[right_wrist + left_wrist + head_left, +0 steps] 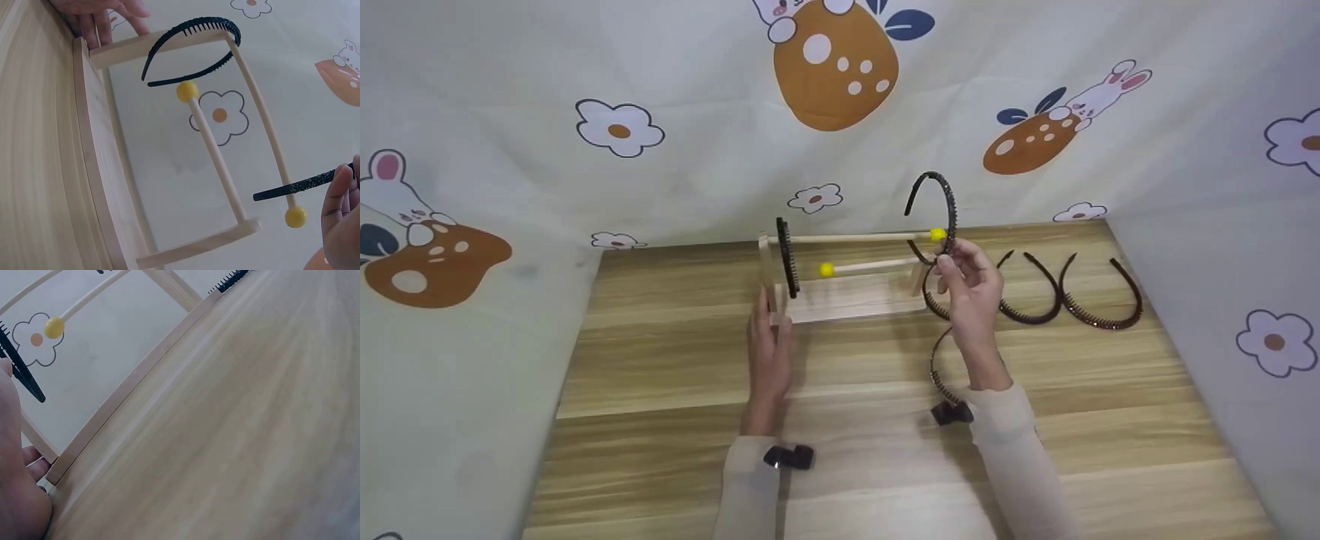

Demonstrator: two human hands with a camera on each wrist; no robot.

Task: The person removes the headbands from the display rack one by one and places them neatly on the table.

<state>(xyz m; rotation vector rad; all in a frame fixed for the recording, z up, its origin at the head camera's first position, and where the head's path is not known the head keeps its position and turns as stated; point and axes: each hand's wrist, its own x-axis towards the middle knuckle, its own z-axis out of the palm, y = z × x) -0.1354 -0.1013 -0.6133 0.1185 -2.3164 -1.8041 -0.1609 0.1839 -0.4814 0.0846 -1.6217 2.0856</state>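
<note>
A wooden rack [855, 301] stands at the back of the table, with two rods that end in yellow balls. On its upper rod [855, 238], at the left end, hangs a black toothed headband [788, 259]. My left hand [770, 349] holds the rack's left end, thumb in front and fingers along the outer side. With thumb and fingertips, my right hand [975, 300] pinches a second, studded dark headband [952, 206] by the upper rod's yellow ball [937, 234]. In the right wrist view this headband [312, 183] crosses the rod just inside the ball.
More dark headbands lie on the table [675, 390] to the right, among them one headband [1110, 325] at the far right and another [937, 375] beside my right wrist. The lower rod [877, 265] points left. A patterned cloth [697, 150] rises behind the rack.
</note>
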